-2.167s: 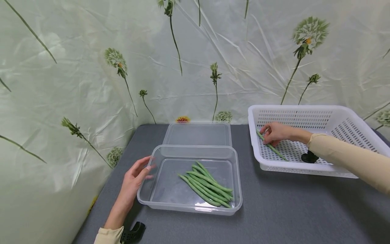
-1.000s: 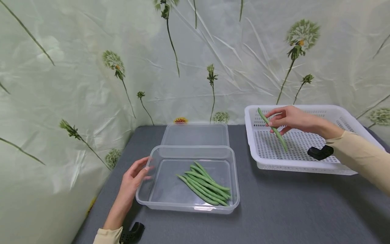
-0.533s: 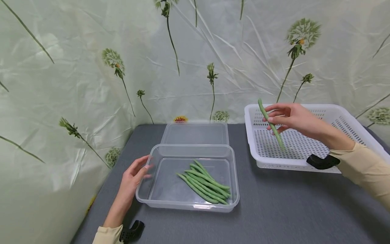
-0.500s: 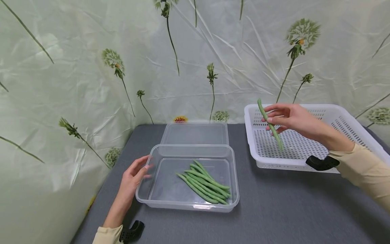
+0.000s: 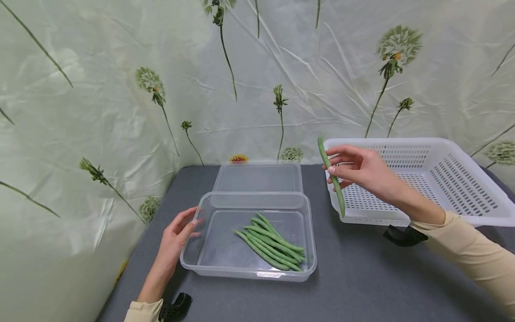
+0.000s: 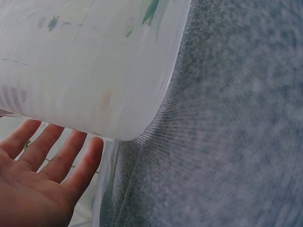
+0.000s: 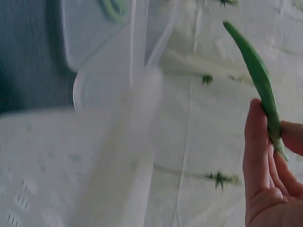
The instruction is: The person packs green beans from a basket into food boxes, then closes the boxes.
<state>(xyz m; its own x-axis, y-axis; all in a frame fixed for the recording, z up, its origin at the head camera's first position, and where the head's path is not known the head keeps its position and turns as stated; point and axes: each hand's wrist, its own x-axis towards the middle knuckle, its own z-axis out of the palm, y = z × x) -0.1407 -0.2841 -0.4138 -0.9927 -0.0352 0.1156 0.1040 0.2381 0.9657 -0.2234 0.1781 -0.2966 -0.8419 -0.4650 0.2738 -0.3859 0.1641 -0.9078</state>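
My right hand (image 5: 358, 170) pinches one green bean (image 5: 337, 192) between thumb and fingers, above the left rim of the white basket (image 5: 454, 221). In the right wrist view the bean (image 7: 258, 71) slants up from the fingertips. My left hand (image 5: 173, 246) rests at the left side of the clear plastic container (image 5: 249, 273). In the left wrist view its fingers (image 6: 85, 165) are extended, with their tips right at the container's wall (image 6: 118, 94). Several green beans (image 5: 273, 246) lie in a bunch in the right half of the container.
A flat clear lid (image 5: 257, 176) lies behind the container on the grey tabletop (image 5: 362, 277). The basket has perforated walls and stands at the back right. Behind the table hangs a shiny sheet (image 5: 249, 125) printed with dandelions.
My right hand took hold of the green bean in the basket, lifted it, and has moved left with it to the basket's left rim. The left hand has stayed at the container.
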